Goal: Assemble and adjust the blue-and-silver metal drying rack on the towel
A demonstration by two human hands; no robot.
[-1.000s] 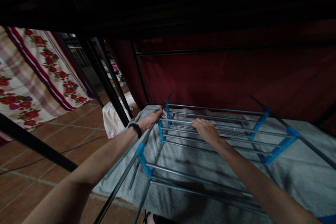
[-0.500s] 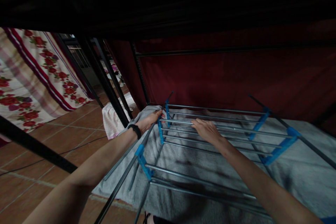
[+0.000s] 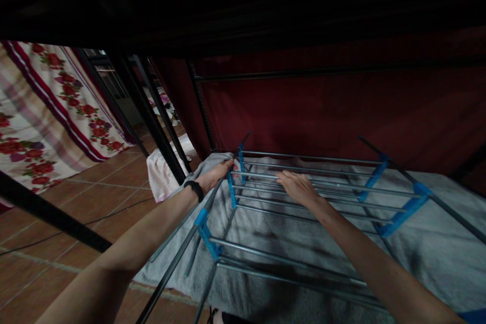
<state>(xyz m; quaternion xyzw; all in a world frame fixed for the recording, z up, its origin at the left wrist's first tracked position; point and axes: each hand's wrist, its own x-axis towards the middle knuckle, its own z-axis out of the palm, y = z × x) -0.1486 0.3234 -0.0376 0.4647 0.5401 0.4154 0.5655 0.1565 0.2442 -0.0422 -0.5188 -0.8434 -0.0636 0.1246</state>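
Observation:
A metal rack (image 3: 288, 253) of grey tubes and blue plastic connectors lies across a grey blanket (image 3: 258, 233). My left hand (image 3: 214, 174), with a black band at the wrist, is closed around a side tube beside a blue connector (image 3: 232, 190). Its fingertips are partly hidden behind the tube. Over the middle of the rack, my right hand (image 3: 296, 186) has its fingers wrapped on a horizontal tube (image 3: 364, 191). Two more blue connectors (image 3: 404, 212) (image 3: 374, 177) hold the tubes at the right end, and another connector (image 3: 208, 235) sits nearer me on the left.
Black metal posts (image 3: 152, 116) rise at the left, and a dark surface hangs low overhead. Behind the rack is a dark red cloth (image 3: 304, 111). A flowered cloth (image 3: 56, 111) hangs at the far left above a tiled floor (image 3: 114, 182), where a cable (image 3: 121, 210) runs.
Both hands keep their places on the rack's tubes. The view has shifted very slightly; nothing else has visibly moved.

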